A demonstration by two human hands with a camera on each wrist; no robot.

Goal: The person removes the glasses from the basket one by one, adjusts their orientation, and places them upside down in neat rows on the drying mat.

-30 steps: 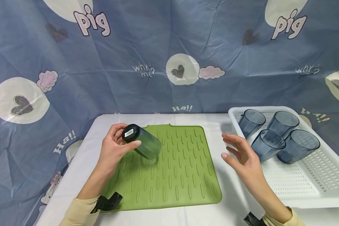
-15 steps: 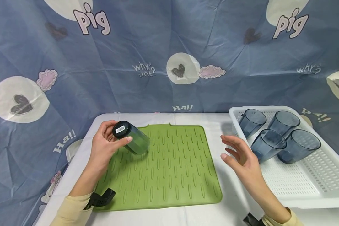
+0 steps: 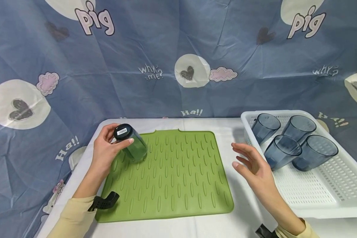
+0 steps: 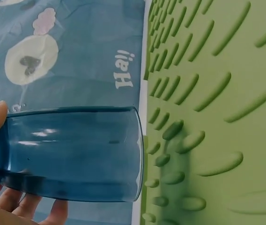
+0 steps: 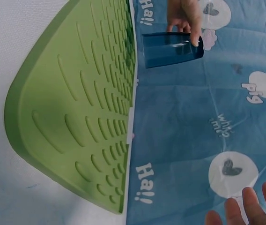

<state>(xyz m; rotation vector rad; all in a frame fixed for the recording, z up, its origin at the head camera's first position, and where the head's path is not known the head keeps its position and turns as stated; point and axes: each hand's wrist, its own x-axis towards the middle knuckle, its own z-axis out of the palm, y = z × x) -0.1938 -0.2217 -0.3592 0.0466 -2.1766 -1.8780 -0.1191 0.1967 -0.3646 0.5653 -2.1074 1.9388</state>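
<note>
A blue-tinted drinking glass [image 3: 136, 145] is held upside down and tilted by my left hand [image 3: 104, 145], its dark base with a white barcode label facing up. Thumb and fingers grip it close to that base. In the left wrist view the rim of the glass [image 4: 77, 154] hangs just above the green ridged mat [image 4: 217, 108], apart from it. My right hand [image 3: 256, 167] hovers with loosely bent fingers, holding nothing, between the mat and a white basket [image 3: 318, 205]. Several similar glasses [image 3: 282, 150] stand tilted in the basket's far left part.
The green mat lies on a white-covered table [image 3: 166, 228], left of the basket. Behind the table hangs a blue printed cloth [image 3: 154, 92]. Dark camera mounts [image 3: 105, 201] sit on both wrists, over cream sleeves.
My left hand has carried the glass leftward and slightly back over the mat, toward its far left corner, tipping it more upright. The right hand has hardly moved.
</note>
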